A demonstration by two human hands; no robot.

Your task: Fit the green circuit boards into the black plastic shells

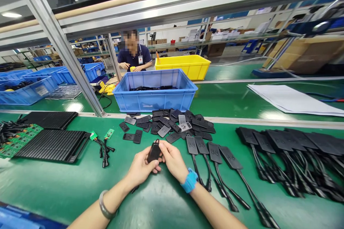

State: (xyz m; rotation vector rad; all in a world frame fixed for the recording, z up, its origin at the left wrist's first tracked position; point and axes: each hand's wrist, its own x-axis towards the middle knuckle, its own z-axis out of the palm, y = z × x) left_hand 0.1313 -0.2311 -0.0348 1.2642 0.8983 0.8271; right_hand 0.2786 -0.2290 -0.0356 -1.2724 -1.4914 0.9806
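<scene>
Both hands, fingers in a pinch on a black case; green worktop beneath, blue bin and co-worker beyond.

No word, number, brand or sign can be read. Behind the large blue bin, a badge is worn on a dark shirt, its print too small to be made out. Left of the large blue bin, a pale label is borne by another blue bin, likewise illegible. In front, any lettering on the dark plates cannot be discerned.
</scene>
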